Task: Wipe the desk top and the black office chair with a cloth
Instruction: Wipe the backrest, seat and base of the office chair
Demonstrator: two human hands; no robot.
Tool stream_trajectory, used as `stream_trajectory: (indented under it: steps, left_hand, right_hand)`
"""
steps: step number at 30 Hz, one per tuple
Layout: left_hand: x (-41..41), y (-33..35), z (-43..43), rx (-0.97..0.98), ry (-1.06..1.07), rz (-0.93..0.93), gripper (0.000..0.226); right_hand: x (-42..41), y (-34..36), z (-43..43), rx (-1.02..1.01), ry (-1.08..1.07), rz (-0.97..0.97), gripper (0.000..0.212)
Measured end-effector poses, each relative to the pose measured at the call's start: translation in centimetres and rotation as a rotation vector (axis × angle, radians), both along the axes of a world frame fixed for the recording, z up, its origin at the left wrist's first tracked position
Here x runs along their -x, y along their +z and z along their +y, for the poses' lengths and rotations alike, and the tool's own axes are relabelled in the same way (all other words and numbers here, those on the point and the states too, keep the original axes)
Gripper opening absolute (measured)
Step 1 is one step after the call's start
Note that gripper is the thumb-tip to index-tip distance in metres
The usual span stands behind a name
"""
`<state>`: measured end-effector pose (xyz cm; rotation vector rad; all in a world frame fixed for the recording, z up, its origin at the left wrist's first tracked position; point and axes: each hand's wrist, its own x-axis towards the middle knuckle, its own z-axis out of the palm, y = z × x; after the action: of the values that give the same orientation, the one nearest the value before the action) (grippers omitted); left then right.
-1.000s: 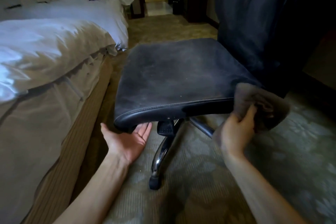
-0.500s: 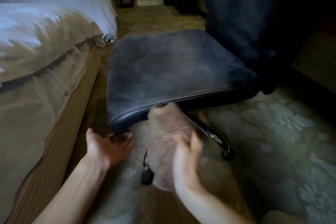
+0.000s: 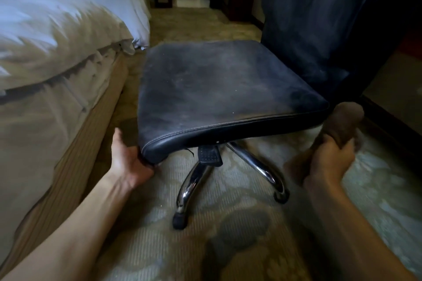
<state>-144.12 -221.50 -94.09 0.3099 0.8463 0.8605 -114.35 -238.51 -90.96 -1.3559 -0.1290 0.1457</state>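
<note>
Head view, downward, near chair (image 3: pixel 228 93)

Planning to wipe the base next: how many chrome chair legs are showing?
2. One chrome leg comes toward the camera, another slants right; more may hide under the seat.

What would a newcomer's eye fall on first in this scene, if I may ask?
The black chair draws the eye first, its worn, dusty seat filling the middle above shiny chrome legs. The left hand grips the seat's near left corner, while the right hand holds a brown cloth by the near right corner. A bed with white bedding runs along the left.
</note>
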Motion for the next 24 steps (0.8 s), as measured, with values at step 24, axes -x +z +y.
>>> stream_trajectory:
  steps: [24]
  left_hand:
    - [-6.8,-1.5,-8.2,0.141,0.035,-0.024,0.095]
  right_hand:
    - [8.7,-0.5,-3.4,-0.177,0.111,0.142,0.047]
